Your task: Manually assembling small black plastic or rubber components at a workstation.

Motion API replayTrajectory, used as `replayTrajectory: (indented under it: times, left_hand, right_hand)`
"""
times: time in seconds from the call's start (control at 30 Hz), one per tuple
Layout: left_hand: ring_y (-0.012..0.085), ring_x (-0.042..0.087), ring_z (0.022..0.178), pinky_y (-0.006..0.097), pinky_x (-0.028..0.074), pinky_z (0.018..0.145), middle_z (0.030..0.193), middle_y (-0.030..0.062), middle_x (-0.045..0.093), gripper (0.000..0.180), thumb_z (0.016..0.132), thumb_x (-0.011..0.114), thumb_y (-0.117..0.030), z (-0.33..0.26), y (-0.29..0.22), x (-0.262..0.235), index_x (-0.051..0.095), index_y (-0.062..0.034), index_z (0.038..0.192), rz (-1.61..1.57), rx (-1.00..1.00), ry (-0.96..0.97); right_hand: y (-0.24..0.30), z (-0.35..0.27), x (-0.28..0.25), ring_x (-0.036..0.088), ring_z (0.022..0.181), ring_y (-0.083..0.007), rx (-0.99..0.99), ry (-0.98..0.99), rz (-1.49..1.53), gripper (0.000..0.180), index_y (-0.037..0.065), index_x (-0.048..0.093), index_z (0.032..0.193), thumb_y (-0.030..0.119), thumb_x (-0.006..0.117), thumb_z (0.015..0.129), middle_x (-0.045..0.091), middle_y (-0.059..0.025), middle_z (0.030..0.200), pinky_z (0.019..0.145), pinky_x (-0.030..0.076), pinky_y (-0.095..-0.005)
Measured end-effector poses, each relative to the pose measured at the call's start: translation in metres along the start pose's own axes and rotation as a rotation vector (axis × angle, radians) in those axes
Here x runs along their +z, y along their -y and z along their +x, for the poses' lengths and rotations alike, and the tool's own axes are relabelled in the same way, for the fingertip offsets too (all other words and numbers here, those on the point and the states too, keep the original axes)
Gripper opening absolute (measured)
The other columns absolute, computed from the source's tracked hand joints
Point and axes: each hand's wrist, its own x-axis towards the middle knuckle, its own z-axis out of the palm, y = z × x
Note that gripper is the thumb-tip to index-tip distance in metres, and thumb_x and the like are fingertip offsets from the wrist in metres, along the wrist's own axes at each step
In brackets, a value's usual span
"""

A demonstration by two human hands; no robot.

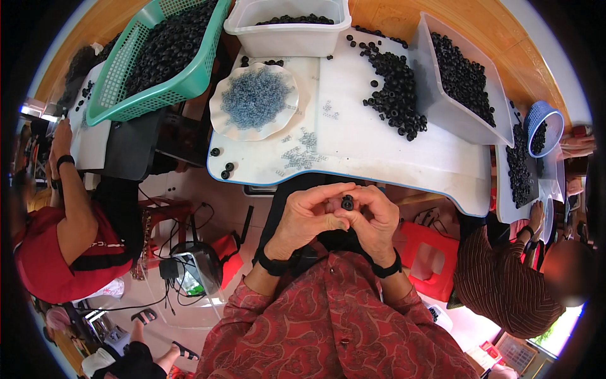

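Just past the table's near edge, in front of my body, my left hand (302,222) and my right hand (375,222) meet fingertip to fingertip. Between them they pinch a small black ring-shaped part (347,203), whose round end with a hole faces up. Both hands are closed on it, and the fingers partly hide it. On the white table (360,151) ahead lies a loose pile of similar black parts (394,91). A cream scalloped plate (222,126) to the left holds a heap of tiny blue-grey translucent pieces (255,96), with more scattered beside it.
Behind the plate stands a white tub (287,39) of black parts. A clear bin (435,95) of them is at the right, a green basket (104,104) at the left. Co-workers sit on both sides, one in a red shirt (53,237), one in a striped top (505,284).
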Motion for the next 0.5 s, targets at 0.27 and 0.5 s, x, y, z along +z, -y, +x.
replayTrajectory:
  times: [0.27, 0.5]
  left_hand:
    - [0.0060, 0.059, 0.079, 0.021, 0.053, 0.071, 0.093, 0.0023, 0.066, 0.051, 0.078, 0.078, 0.000, -0.0014, 0.0098, -0.0005, 0.061, -0.0005, 0.125, 0.049, -0.018, -0.057]
    - [0.0073, 0.057, 0.085, 0.020, 0.051, 0.078, 0.102, 0.0029, 0.061, 0.054, 0.079, 0.076, 0.004, 0.0005, 0.0055, 0.0061, 0.058, -0.0012, 0.130, 0.038, 0.088, -0.006]
  right_hand:
    - [-0.0088, -0.0060, 0.0033, 0.049, 0.067, -0.0066, 0.055, -0.039, 0.104, 0.022, 0.000, 0.066, 0.095, -0.004, 0.075, 0.076, 0.057, -0.0010, 0.077, 0.057, 0.039, -0.0207]
    - [-0.0056, -0.0066, 0.0011, 0.050, 0.067, -0.0081, 0.007, -0.065, -0.002, 0.027, 0.002, 0.068, 0.100, -0.004, 0.076, 0.075, 0.057, -0.0010, 0.078, 0.058, 0.040, -0.0217]
